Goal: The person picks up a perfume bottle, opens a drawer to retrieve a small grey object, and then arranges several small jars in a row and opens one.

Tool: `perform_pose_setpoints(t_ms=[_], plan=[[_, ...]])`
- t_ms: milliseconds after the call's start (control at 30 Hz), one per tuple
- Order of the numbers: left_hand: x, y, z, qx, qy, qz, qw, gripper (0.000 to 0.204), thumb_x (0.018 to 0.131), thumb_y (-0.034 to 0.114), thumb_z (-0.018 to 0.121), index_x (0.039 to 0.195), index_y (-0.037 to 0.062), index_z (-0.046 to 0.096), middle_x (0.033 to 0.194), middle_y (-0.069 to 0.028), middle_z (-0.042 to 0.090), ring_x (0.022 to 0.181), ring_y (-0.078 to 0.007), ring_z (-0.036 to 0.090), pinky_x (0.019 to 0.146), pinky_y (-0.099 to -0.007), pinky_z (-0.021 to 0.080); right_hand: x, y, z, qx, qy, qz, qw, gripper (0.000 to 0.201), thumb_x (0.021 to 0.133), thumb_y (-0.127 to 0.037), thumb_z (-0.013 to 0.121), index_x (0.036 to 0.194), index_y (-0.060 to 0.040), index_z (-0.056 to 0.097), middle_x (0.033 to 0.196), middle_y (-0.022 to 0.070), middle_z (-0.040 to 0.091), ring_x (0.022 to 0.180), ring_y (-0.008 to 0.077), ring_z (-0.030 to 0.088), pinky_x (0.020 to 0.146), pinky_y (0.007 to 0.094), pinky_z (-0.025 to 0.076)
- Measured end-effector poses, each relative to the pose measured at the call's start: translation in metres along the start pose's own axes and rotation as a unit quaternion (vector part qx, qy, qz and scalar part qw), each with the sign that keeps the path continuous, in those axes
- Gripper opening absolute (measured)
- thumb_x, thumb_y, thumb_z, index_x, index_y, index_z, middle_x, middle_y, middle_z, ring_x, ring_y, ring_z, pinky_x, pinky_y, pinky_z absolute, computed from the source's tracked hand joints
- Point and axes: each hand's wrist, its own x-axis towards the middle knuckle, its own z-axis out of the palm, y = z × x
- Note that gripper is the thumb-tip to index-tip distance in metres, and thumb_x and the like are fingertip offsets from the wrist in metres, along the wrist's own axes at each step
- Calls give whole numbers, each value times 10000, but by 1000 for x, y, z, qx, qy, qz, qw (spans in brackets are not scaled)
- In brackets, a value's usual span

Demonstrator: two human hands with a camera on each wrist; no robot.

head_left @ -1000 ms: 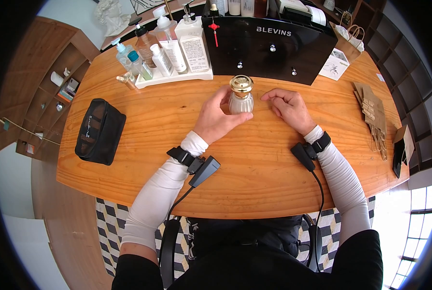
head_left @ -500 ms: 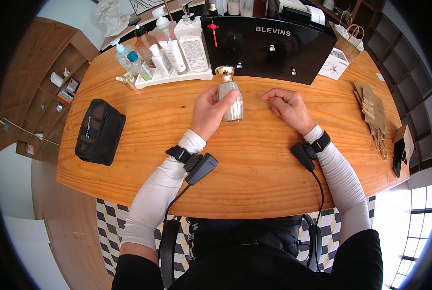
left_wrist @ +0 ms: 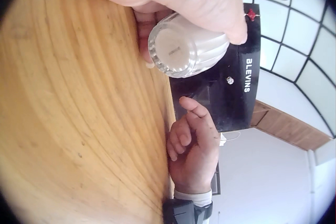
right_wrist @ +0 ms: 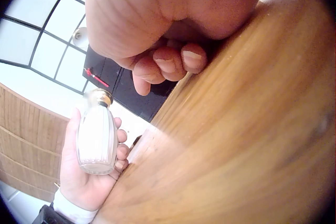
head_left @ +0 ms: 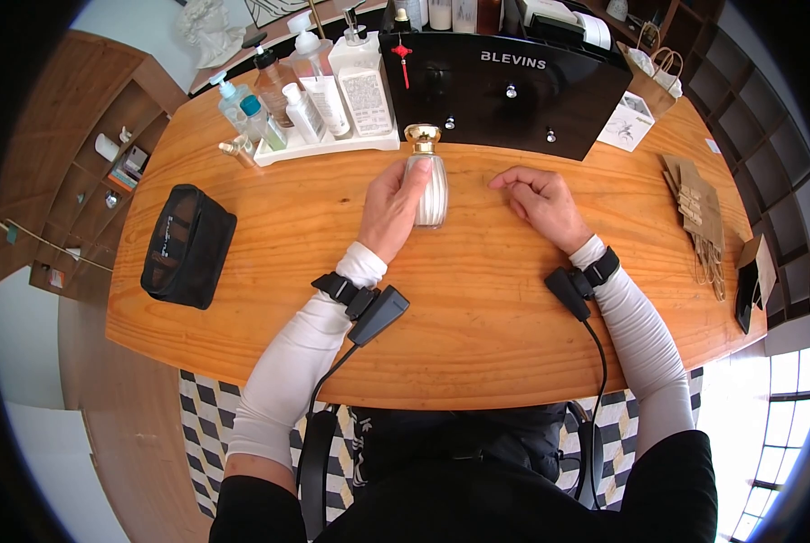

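Note:
My left hand (head_left: 390, 214) grips a ribbed glass bottle (head_left: 434, 192) with a rounded gold cap (head_left: 423, 138) and whitish contents. It looks like a perfume bottle. The thumb lies along its near side, and the other fingers go round behind. In the left wrist view the underside of the bottle (left_wrist: 173, 50) shows, with a small label on it, raised above the table. My right hand (head_left: 550, 210) rests on the table to the right of the bottle, apart from it and holding nothing. Its index finger reaches out while the other fingers (right_wrist: 169, 64) curl loosely.
A white tray (head_left: 282, 156) of pump bottles and tubes stands at the back left, beside a black drawer box (head_left: 477, 100). A black mesh pouch (head_left: 187, 246) lies on the left. Brown paper bags (head_left: 697, 206) lie on the right, and a small white box (head_left: 626, 124) stands behind.
The bottle in my left hand has shifted left and turned from cap-toward-view to show its side. Its tilt altered slightly again in the last half second. My right hand has stayed in place.

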Motion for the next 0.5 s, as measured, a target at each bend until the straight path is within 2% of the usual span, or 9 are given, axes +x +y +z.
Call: perform_pose_setpoints(t_ms=[133,200,233,300,333,400,433,500], plan=[[1,-1,-4,-9,-11,-8,1000,467,1065,466,522,1063,12,632,846,-47,646,655,-116,617,573,-271,518,0,2,0,3,-1,-3,1000,248,964,-67,509,1057,5,727,608,-21,521,554,48,447,519,249,389],[-5,15,-1,-152,-29,-92,984,485,1061,500,497,1090,24,583,823,-77,638,616,-163,640,485,-309,511,0,1,1,1,0,-2,1000,249,964,-69,509,1058,4,727,608,-21,522,554,48,448,519,250,389],[-4,14,-1,-152,-30,-92,984,485,1061,500,497,1090,24,583,823,-77,638,616,-163,640,485,-309,511,-1,1,0,-3,0,-4,1000,249,963,-71,510,1059,3,728,608,-21,523,553,48,449,518,251,389],[-2,14,-2,-175,-38,-87,980,405,1027,428,598,1102,33,551,822,-64,621,627,-163,641,455,-308,490,0,0,0,-2,1,-2,1000,250,962,-70,511,1061,2,728,609,-20,524,554,49,449,518,251,389],[-1,13,-2,-175,-38,-86,980,405,1027,428,598,1102,33,551,822,-64,621,627,-163,641,455,-308,490,0,0,0,-1,1,1,1000,250,961,-70,512,1063,2,729,611,-20,525,554,49,450,519,251,389],[-4,19,2,-86,-29,-62,994,371,955,285,728,1127,28,523,843,-57,615,637,-147,633,452,-296,484,0,0,1,-2,2,2,1000,251,960,-69,512,1064,2,729,613,-21,526,557,49,451,520,250,388],[-5,20,4,-86,-28,-62,994,371,955,285,728,1127,28,523,843,-57,615,637,-147,633,452,-296,484,0,0,1,-4,4,4,1000,253,959,-69,512,1066,3,729,615,-21,526,559,49,451,522,248,388],[-6,21,6,-44,-33,-50,997,446,874,168,808,1161,28,496,871,-58,619,651,-129,625,457,-286,485,0,0,1,-4,4,5,1000,254,958,-70,511,1066,3,729,617,-22,526,562,49,452,523,248,386]])
